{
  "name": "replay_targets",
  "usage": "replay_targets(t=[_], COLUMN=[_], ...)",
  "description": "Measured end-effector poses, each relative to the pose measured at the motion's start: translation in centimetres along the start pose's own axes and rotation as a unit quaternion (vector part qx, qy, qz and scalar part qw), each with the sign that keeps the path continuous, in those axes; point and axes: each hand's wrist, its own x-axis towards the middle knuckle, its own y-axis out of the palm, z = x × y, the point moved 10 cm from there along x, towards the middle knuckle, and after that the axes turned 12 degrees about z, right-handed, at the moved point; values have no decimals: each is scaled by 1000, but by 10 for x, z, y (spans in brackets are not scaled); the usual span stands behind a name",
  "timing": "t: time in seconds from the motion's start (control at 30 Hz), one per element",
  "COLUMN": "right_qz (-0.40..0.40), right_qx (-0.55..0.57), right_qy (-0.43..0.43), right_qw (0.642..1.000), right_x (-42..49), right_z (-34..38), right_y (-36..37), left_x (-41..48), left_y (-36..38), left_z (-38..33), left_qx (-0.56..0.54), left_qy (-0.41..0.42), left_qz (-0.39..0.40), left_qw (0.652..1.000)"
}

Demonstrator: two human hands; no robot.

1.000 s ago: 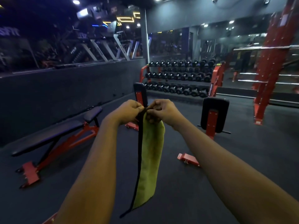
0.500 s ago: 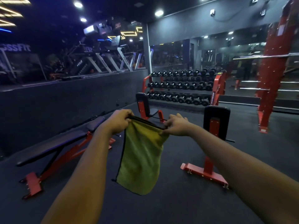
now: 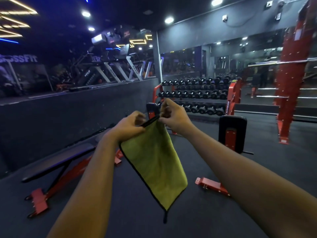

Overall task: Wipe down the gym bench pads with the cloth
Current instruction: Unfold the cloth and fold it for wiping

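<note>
A dark rubber gym floor (image 3: 133, 220) lies closest, under both outstretched forearms. On it at the left is a long flat bench with a black pad and red steel frame (image 3: 56, 164). At the right stands a second red-framed bench with an upright black pad (image 3: 232, 127). Farther back is a red three-tier rack of black dumbbells (image 3: 197, 95), with a mirrored wall behind it. A tall red steel rack (image 3: 289, 83) stands at the far right, and a row of treadmills (image 3: 111, 73) sits on a raised level at the left.

The yellow-green microfibre cloth with black hem (image 3: 154, 162) hangs in the air between the arms, well apart from either pad. The left hand (image 3: 130, 127) has its fingers curled, pinching the cloth's top hem. The right hand (image 3: 175, 117) pinches the same hem just beside it, with its other fingers loosely raised.
</note>
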Motion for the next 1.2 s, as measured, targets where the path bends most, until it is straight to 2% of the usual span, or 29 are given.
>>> replay_targets(t=[0.1, 0.17, 0.2, 0.27, 0.33, 0.37, 0.43, 0.53, 0.67, 0.73, 0.83, 0.93, 1.07, 1.13, 1.2], right_qz=[-19, -21, 3, 109, 193, 197, 160, 92, -36, -123, -274, -372, -392, -366, -344], right_qx=[51, 94, 114, 113, 66, 54, 39, 24, 24, 80, 235, 235, 190, 145, 117], right_qy=[-4, 59, 116, 233, 287, 299, 322, 342, 312, 261, 202, 175, 223, 279, 299], right_qw=[999, 994, 987, 960, 936, 932, 932, 935, 949, 954, 910, 881, 872, 876, 882], right_x=[-1, -15, -25, -55, -83, -94, -114, -138, -144, -142, -140, -132, -122, -120, -120], right_z=[4, -17, -35, -73, -105, -119, -145, -173, -185, -171, -151, -132, -124, -129, -133], right_y=[0, -2, 2, 19, 33, 34, 27, 16, -8, -23, -47, -73, -92, -92, -87], left_x=[16, 22, 24, 25, 21, 18, 4, -27, -50, -63, -78, -88, -95, -90, -84], left_y=[16, 20, 21, 19, 4, -7, -32, -68, -84, -85, -82, -71, -66, -65, -60], left_z=[-41, -51, -54, -57, -58, -58, -55, -46, -27, -12, 12, 28, 48, 60, 66], left_qx=[25, 55, 52, 34, 24, 19, 0, -29, -28, -30, -30, -24, -12, -6, -8], left_qy=[46, 42, 43, 50, 59, 60, 58, 36, -17, -54, -100, -121, -178, -208, -227], left_qz=[-2, -27, -40, -78, -149, -197, -300, -445, -531, -559, -582, -590, -595, -562, -524], left_qw=[999, 997, 997, 995, 987, 978, 952, 894, 847, 827, 807, 798, 784, 800, 821])
